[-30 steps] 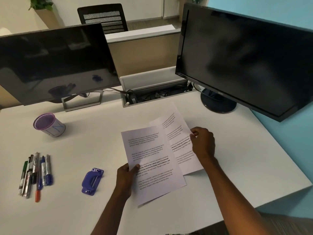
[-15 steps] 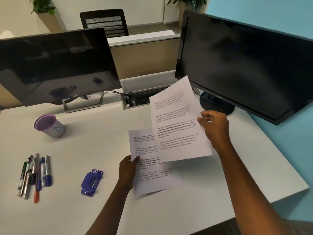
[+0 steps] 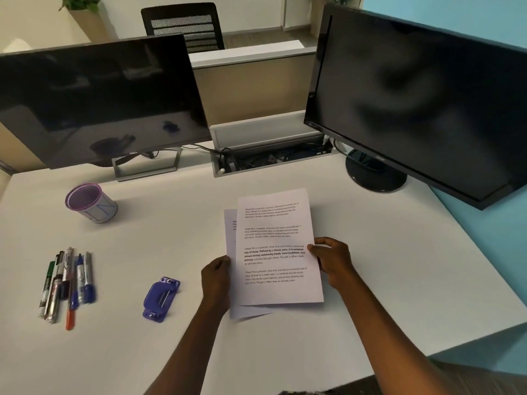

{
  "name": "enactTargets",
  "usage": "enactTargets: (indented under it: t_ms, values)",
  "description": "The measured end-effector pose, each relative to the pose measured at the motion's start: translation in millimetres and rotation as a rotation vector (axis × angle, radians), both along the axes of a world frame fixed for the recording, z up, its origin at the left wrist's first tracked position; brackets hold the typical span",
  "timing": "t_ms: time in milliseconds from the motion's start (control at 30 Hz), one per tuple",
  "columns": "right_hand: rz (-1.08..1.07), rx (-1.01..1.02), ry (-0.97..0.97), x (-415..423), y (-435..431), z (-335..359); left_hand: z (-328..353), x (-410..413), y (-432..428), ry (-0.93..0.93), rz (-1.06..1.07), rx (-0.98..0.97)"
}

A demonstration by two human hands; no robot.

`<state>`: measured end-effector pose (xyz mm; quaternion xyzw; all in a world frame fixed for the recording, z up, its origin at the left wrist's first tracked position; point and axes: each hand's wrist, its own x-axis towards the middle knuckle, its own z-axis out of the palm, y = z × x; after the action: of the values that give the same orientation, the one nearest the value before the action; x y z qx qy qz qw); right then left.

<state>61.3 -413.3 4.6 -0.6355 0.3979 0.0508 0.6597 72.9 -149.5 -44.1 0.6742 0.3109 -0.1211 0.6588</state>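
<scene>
Two printed sheets lie stacked near the middle of the white desk. The top sheet covers most of the bottom sheet, which shows only along the left edge and at the lower left corner. My right hand pinches the top sheet at its right edge, thumb on the paper. At the left edge of the stack my left hand holds the sheets, its fingertips hidden under the paper.
A blue hole punch lies left of my left hand. Several markers and pens lie at the far left, with a purple-rimmed cup behind them. Two dark monitors and an open cable tray stand at the back.
My right hand lifted the right-hand sheet off the desk, carried it left and lowered it onto the sheet that my left hand holds. The two sheets now overlap almost fully.
</scene>
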Motion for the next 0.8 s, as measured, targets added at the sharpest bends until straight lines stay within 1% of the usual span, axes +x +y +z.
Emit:
enactTargets:
  t_ms: [133,200,433,533,800]
  values:
    - [0.018,-0.105,0.025,3,11,-9,-1,-1,1,-0.040,-0.022,0.023]
    - [0.042,-0.193,0.031,6,15,-12,-3,-2,2,-0.055,-0.046,0.036]
    - [0.257,-0.550,0.041,12,22,-16,-2,-1,3,-0.064,-0.093,0.090]
    - [0.302,-0.593,0.044,14,22,-17,-2,0,4,-0.061,-0.101,0.125]
    - [0.330,-0.617,0.057,16,24,-21,0,1,2,-0.068,-0.110,0.121]
